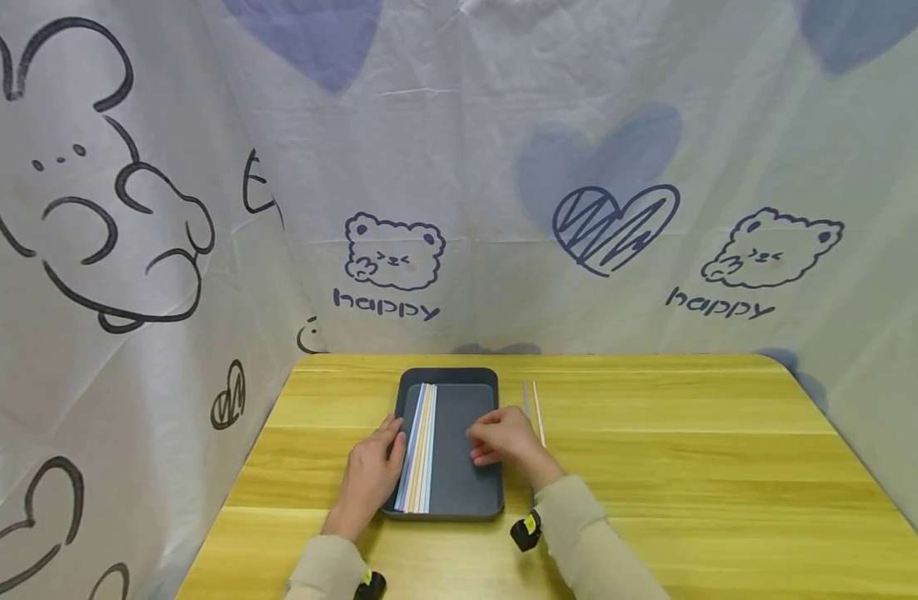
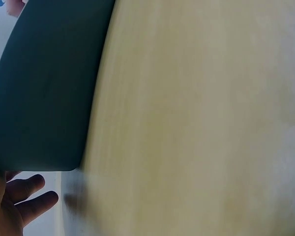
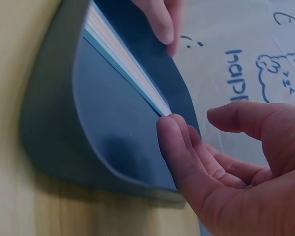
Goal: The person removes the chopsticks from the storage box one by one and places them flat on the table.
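Note:
A dark grey rectangular tray [image 1: 462, 492] stands on the table. Several thin pastel sticks [image 1: 417, 467], blue, white, yellow and pinkish, lie side by side along its left part, also seen as sticks [image 3: 128, 66] in the right wrist view. My left hand [image 1: 372, 467] rests at the tray's left rim, its fingers fairly straight. My right hand [image 1: 504, 437] hovers over the tray's right half, with nothing held. In the right wrist view, the right hand [image 3: 236, 162] has its thumb apart from the loosely bent fingers.
Two more thin sticks, one bluish [image 1: 526, 398] and one pale pink [image 1: 538, 417], lie on the wooden table [image 1: 691, 467] just right of the tray, partly behind the right hand and forearm. A printed white cloth [image 1: 474, 275] hangs behind and at both sides.

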Motion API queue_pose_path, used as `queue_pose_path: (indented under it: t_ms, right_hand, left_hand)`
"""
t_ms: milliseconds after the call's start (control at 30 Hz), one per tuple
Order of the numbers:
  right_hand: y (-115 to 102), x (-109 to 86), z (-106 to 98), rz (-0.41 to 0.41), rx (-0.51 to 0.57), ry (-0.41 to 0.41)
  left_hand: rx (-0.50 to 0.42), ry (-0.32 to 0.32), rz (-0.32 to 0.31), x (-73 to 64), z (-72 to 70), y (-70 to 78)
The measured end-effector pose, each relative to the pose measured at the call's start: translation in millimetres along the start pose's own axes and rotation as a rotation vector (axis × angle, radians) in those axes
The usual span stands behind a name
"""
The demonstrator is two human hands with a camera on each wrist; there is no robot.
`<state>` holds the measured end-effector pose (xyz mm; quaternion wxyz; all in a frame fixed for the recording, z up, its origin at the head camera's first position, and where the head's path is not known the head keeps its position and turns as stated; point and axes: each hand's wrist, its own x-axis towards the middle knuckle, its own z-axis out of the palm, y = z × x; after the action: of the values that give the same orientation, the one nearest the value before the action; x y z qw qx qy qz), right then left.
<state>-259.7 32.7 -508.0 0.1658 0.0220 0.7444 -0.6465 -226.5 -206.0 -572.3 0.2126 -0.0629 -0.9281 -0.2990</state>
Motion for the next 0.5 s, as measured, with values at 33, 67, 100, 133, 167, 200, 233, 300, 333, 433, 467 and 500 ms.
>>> queue_pose_path:
  t_ms: [33, 67, 100, 133, 167, 200, 233, 300, 333, 433, 467, 500]
  right_hand:
    - [1, 0.8, 2, -0.003, -0.013, -0.001]
    - [1, 1.6, 4, -0.007, -0.029, -0.001]
    - [2, 2.5, 7, -0.009, -0.04, -0.004]
    - [3, 3.5, 8, -0.01, -0.053, -0.004]
    - [4, 4.2, 10, -0.012, -0.061, -0.005]
    - [5, 4.8, 12, -0.015, -0.069, -0.007]
    - [5, 5.1, 14, -0.017, -0.078, -0.009]
    - [7, 4.9, 17, -0.019, -0.089, -0.015]
    - [7, 4.4, 19, -0.023, -0.095, -0.017]
    - [8, 2.7, 24, -0.031, -0.108, -0.027]
    - [8, 2.2, 26, -0.035, -0.113, -0.03]
    - [8, 1.7, 27, -0.037, -0.113, -0.033]
  left_hand:
    - [-0.001, 0.001, 0.0, 0.1, 0.2, 0.2]
    - [-0.002, 0.002, 0.0, 0.3, 0.4, 0.4]
    - [-0.003, 0.002, 0.0, 0.4, 0.5, 0.5]
    - [-0.002, 0.003, 0.0, 0.4, 0.7, 0.5]
    - [-0.002, 0.003, -0.001, 0.5, 0.8, 0.5]
    - [-0.002, 0.003, -0.001, 0.5, 0.9, 0.6]
    - [-0.002, 0.003, -0.001, 0.4, 1.0, 0.6]
    - [0.0, 0.003, -0.001, 0.2, 1.0, 0.5]
    - [0.001, 0.004, -0.001, 0.2, 1.0, 0.3]
    - [0.002, 0.004, -0.002, 0.1, 0.9, 0.0]
    - [0.001, 0.003, -0.005, 0.2, 0.8, -0.1]
    - [0.0, 0.001, -0.007, 0.2, 0.7, -0.2]
